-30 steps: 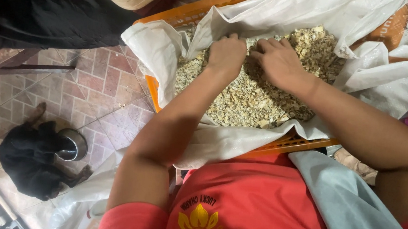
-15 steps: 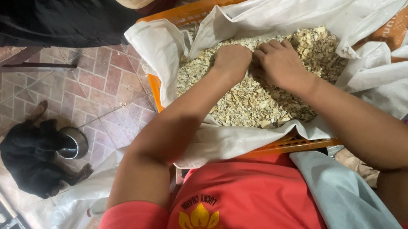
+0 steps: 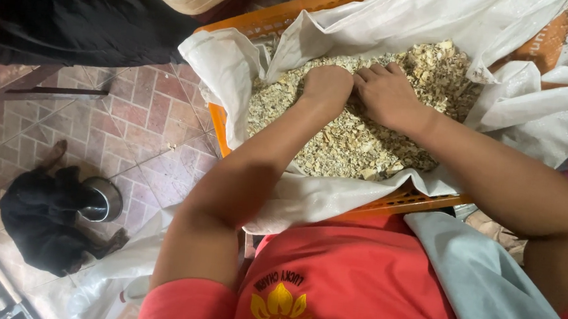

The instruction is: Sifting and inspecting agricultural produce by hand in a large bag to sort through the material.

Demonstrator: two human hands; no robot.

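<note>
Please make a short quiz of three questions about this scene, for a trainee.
1. True or false: both hands rest on the pale chopped pieces.
2. What lines the orange crate? A) white sack B) newspaper C) green net
3. Fill in: beside the black dog on the tiled floor stands a metal ____.

Key: 1 true, left hand and right hand; 2 A; 3 bowl.

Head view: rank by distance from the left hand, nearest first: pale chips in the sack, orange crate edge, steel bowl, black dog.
From the left hand:
1. Pale chips: right under it, touching.
2. Orange crate: edge to its left, beside the white sack.
3. Steel bowl: on the tiled floor, lower left.
4. Black dog: just beyond the bowl, farthest left.
</note>
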